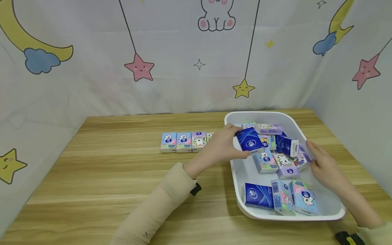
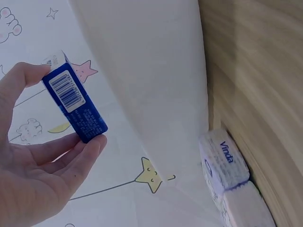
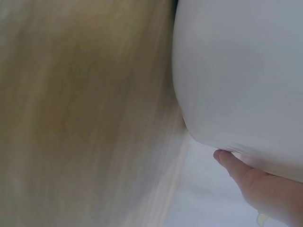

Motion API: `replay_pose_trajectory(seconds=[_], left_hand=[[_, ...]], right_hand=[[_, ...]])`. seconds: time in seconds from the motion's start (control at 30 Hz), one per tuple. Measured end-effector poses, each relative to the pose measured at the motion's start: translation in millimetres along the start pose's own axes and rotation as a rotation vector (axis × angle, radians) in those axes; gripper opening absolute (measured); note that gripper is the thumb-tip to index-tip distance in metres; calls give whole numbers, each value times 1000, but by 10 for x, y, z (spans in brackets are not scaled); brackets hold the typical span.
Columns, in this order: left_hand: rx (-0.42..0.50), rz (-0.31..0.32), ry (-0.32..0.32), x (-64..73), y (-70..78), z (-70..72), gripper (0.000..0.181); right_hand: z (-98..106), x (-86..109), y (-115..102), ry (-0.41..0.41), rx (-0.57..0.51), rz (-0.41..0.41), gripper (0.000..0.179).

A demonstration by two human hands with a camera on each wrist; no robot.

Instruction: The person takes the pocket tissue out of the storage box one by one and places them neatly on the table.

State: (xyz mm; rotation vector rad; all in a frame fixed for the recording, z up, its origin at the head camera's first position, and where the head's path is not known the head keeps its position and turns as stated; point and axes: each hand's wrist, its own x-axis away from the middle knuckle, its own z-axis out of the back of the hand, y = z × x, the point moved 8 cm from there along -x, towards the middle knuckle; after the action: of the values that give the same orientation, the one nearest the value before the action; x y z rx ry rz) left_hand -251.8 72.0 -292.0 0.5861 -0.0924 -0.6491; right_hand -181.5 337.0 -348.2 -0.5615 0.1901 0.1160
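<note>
My left hand point(image 1: 218, 145) pinches a dark blue tissue pack point(image 1: 249, 140) between thumb and fingers, over the left side of a white plastic bin point(image 1: 260, 215). In the left wrist view this tissue pack shows its barcode side. My right hand point(image 1: 327, 168) grips the bin's right rim; in the right wrist view its fingers lie against the outer wall. Inside the bin are several tissue packs, among them a blue one point(image 1: 258, 196) at the front, a pink and light blue one point(image 1: 304, 197) and a purple one point(image 1: 286, 165).
Left of the bin, several tissue packs stand side by side in a row on the wooden table point(image 1: 107, 177), starting with a light blue one point(image 1: 168, 143). My left forearm and hand partly cover the row's right end. A patterned white curtain point(image 1: 183, 92) hangs behind the table.
</note>
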Motion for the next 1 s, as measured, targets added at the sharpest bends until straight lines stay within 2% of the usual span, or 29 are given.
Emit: replay_pose_trajectory(seconds=[0.1,0.3,0.53,0.67,0.8,1.0], left_hand=[[39,18,27,94,-78,89,78],[103,7,74,242,-224,242,77],[117,36,104,385,-476,332,75],[120,59,90,446,-624,299,75],[87,67,45,460,-740,171,77],[25,22,5,439,-774,-6,78]], right_hand=[[-6,1,4,-7,-1,-8,62],[-11,4,10,-8,-3,-15,62],[-5,0,8,-5,4,-10,61],[-2,-12,-3,-7,9,-7,61],[2,-17,-7,-6,14,-5,61],[-4,-7,-5,-9,10,-9,61]])
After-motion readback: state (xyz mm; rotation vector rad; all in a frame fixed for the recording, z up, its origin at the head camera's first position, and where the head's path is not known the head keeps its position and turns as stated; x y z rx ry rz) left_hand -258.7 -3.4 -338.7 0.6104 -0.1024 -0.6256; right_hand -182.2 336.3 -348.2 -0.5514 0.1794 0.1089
